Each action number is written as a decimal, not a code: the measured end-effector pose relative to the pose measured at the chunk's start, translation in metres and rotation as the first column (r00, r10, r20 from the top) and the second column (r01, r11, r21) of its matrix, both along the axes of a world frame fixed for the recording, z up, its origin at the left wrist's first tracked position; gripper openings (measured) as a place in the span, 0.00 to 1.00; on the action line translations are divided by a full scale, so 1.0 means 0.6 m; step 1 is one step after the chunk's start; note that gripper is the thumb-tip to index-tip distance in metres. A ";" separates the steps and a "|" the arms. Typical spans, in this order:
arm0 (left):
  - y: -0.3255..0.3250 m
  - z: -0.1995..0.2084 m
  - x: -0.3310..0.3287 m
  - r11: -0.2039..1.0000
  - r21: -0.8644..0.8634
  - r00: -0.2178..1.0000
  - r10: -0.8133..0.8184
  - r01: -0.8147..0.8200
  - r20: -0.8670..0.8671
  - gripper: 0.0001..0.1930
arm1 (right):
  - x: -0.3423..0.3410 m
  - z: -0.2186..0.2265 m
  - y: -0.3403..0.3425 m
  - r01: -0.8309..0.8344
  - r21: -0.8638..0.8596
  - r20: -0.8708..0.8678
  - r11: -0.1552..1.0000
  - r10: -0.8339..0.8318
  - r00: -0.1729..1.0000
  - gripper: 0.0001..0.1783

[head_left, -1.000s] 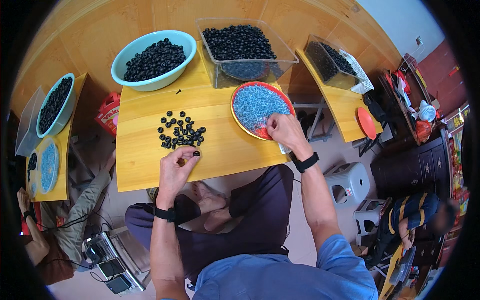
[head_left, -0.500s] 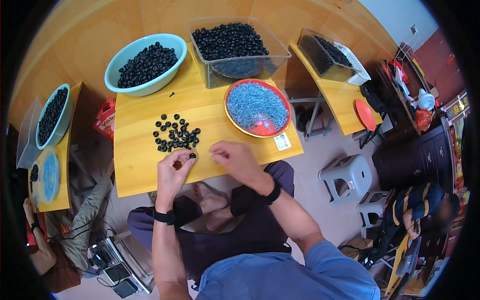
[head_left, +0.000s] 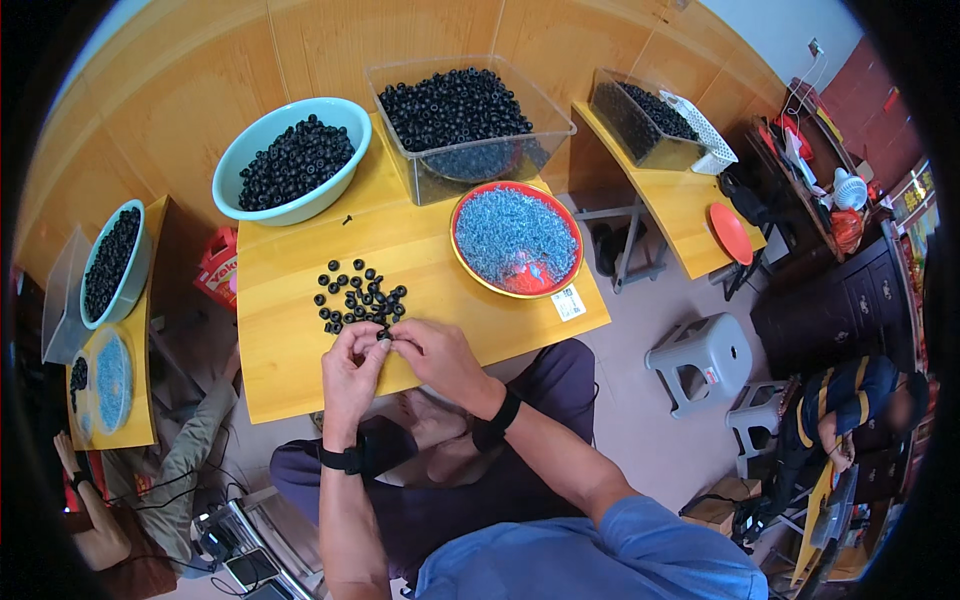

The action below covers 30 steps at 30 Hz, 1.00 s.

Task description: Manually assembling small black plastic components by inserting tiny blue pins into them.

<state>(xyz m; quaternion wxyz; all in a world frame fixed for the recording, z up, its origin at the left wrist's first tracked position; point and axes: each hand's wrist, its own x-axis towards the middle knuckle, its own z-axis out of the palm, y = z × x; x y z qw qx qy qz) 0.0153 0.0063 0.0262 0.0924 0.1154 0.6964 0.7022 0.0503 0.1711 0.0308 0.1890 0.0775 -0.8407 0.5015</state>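
My left hand (head_left: 350, 372) pinches a small round black plastic part (head_left: 384, 336) over the table's near edge. My right hand (head_left: 443, 360) meets it from the right, fingertips together at the part; anything between them is too small to make out. Just beyond my hands lies a loose group of black round parts (head_left: 352, 296) on the yellow wooden table (head_left: 290, 375). A red plate (head_left: 527, 284) heaped with small bluish-silver screws (head_left: 512, 235) stands to the right of them. One dark screw (head_left: 347, 220) lies apart, farther back.
Behind are a light-blue basin (head_left: 228, 180) and a clear plastic bin (head_left: 412, 175), both full of black parts. Side tables (head_left: 640, 180) stand left and right with more containers. A grey stool (head_left: 705, 360) is at the right. Other people sit at far left and far right.
My right hand has moved left from near the plate side to meet the black part in my left hand. The view has shifted slightly, so the table appears lower.
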 end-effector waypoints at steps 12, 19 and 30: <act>0.000 -0.004 0.000 0.998 0.020 0.997 0.060 -0.061 0.058 0.08 | -0.008 0.000 0.007 -0.020 0.186 -0.155 0.982 0.049 0.987 0.07; 0.004 -0.014 -0.001 0.996 -0.005 0.995 0.094 -0.094 -0.018 0.09 | -0.007 -0.012 0.015 0.062 -0.020 -0.061 0.998 -0.064 0.996 0.06; 0.006 -0.004 0.005 0.990 -0.119 0.996 0.068 -0.075 -0.059 0.10 | -0.007 -0.021 0.018 0.020 -0.059 -0.002 0.998 -0.020 1.000 0.05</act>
